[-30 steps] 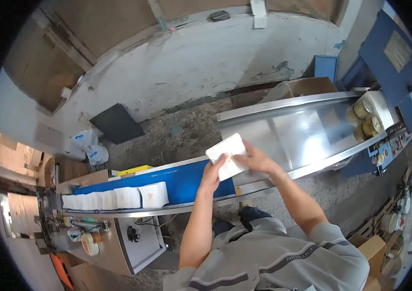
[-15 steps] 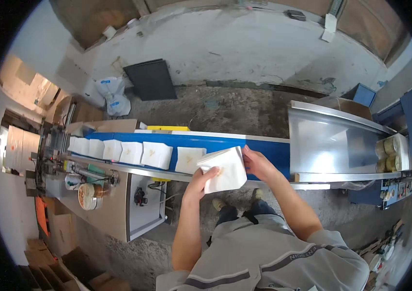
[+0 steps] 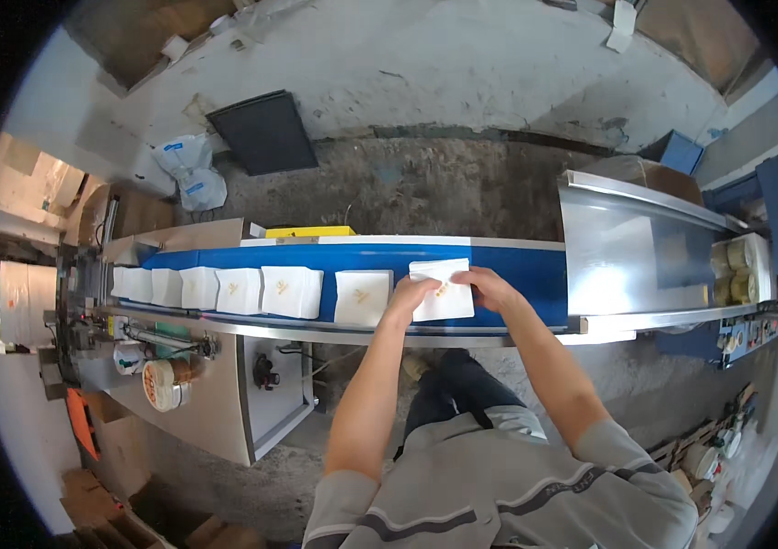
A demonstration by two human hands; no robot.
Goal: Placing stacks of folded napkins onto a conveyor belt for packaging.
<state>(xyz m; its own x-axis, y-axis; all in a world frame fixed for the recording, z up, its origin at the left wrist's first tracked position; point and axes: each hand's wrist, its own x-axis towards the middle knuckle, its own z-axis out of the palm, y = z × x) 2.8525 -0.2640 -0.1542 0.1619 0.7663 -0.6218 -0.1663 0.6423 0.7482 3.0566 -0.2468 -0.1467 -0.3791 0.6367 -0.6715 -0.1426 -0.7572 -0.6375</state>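
Observation:
A stack of white paper napkins (image 3: 448,307) with a small gold print lies low over the blue conveyor belt (image 3: 521,285), or on it; I cannot tell which. My left hand (image 3: 407,296) grips its left side with the thumb on top. At the right edge, my right hand (image 3: 491,289) holds the same stack, thumb also on the upper face. Just left of it sits another napkin stack (image 3: 361,309) on the belt. A thicker stack (image 3: 290,293) and several more stand in a row farther left, closer together toward the machine.
A shiny metal table (image 3: 636,247) adjoins the belt's right end. The metal rail (image 3: 334,333) runs along the near edge. At the left are a machine (image 3: 87,284) and a round tub (image 3: 166,384) on a side table. A dark panel (image 3: 263,133) leans against the far wall.
The held napkin stack has moved from a tilted position near my body, forward and down to the belt, and is now squared up. My right hand has closed on its right edge.

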